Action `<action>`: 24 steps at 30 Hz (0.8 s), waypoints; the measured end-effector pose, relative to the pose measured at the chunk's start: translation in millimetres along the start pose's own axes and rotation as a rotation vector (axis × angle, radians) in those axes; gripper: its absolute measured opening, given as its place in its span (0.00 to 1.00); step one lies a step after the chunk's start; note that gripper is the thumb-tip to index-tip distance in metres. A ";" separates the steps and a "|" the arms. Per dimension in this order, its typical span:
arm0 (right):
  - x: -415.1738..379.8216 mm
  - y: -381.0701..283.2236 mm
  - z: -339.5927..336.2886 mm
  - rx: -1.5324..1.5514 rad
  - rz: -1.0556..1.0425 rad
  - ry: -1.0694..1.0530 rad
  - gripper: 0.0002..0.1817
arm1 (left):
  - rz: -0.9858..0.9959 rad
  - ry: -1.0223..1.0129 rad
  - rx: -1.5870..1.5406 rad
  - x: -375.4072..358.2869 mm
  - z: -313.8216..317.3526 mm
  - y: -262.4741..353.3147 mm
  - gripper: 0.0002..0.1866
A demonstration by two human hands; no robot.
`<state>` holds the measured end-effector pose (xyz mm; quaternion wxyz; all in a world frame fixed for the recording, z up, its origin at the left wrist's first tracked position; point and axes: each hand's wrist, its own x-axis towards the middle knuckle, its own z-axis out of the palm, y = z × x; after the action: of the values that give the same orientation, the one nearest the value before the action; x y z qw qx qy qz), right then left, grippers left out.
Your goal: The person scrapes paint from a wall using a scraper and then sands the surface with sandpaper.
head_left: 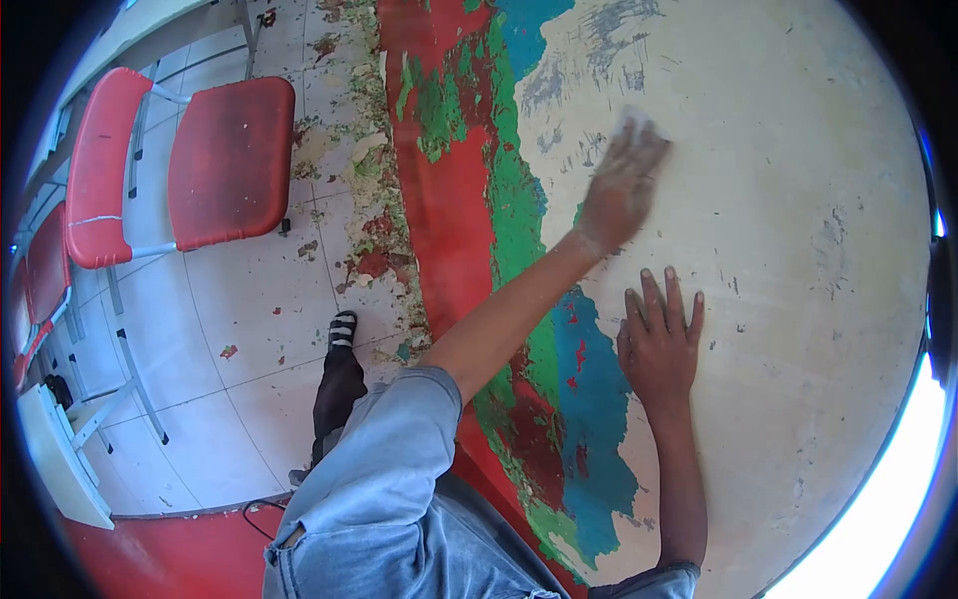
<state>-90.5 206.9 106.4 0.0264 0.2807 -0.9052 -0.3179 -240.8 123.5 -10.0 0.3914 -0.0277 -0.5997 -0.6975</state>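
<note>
Left hand (621,188): fingers together, pressing pale sanding pad (639,125) on wall (798,200) | Right hand (659,344): fingers apart, flat on wall | No legible writing | Red chair (215,165) on floor (259,319), well apart

A room under renovation, seemingly a classroom or hall: a wall (778,250) at right is scraped to pale plaster, with patches of red, green and blue paint (589,399) left down the centre of the frame. Paint flakes (374,215) litter the white tiled floor (249,329) along the wall's foot. Red chairs (225,160) on metal frames stand in a row at upper left, beside a pale table (150,25).
</note>
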 end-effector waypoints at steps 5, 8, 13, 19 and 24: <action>-0.1 3.3 -4.5 0.040 -0.021 -0.002 0.17 | -0.694 0.089 -0.074 -13.1 -21.6 -60.0 0.21; 0.1 2.0 -0.5 0.032 -0.016 0.015 0.17 | -0.263 0.028 0.040 -20.6 -19.9 -36.8 0.20; -2.2 1.0 -2.6 0.095 -0.037 0.029 0.17 | -0.283 0.082 -0.076 -43.7 -5.5 -30.0 0.20; -18.1 1.0 -3.1 0.167 -0.039 0.010 0.17 | -0.107 -0.164 0.128 -82.4 -24.9 -12.8 0.23; -32.6 1.2 -4.7 0.203 -0.042 -0.016 0.17 | -0.436 0.002 0.013 -84.4 -25.6 -41.1 0.21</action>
<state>-62.5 222.2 115.1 -0.0160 0.2982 -0.9269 -0.2273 -195.2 143.7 -93.5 0.2322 0.1060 -0.5956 -0.7616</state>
